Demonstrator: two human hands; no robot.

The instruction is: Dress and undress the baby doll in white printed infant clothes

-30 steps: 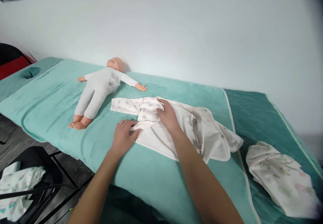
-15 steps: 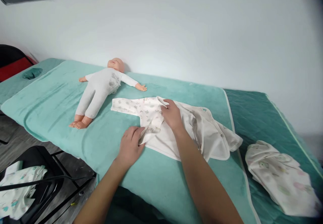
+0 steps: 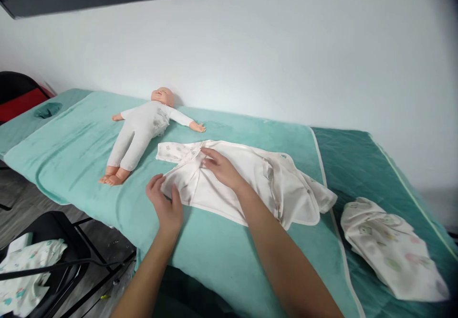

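A white baby shirt (image 3: 232,184) with a small animal print lies opened out on the bed, its plain inner side up over the middle. One sleeve points left, the other right. My left hand (image 3: 166,203) is at the shirt's near left corner, fingers curled at the flap's edge and thumb over the cloth. My right hand (image 3: 222,167) rests on the shirt near the left sleeve's base, fingers stretched out and holding nothing. Beyond my left hand, a baby doll (image 3: 139,124) in a white bodysuit lies on its back, arms spread.
A light green cover (image 3: 86,151) lies over the darker green bed (image 3: 343,155) along a white wall. A crumpled printed cloth (image 3: 393,251) lies at the right. At the lower left, a black chair (image 3: 64,227) bears folded printed cloths (image 3: 32,270).
My left hand has moved left with the shirt's flap, turning its printed side under and laying the plain inside open. My right hand has slid left along the cloth.
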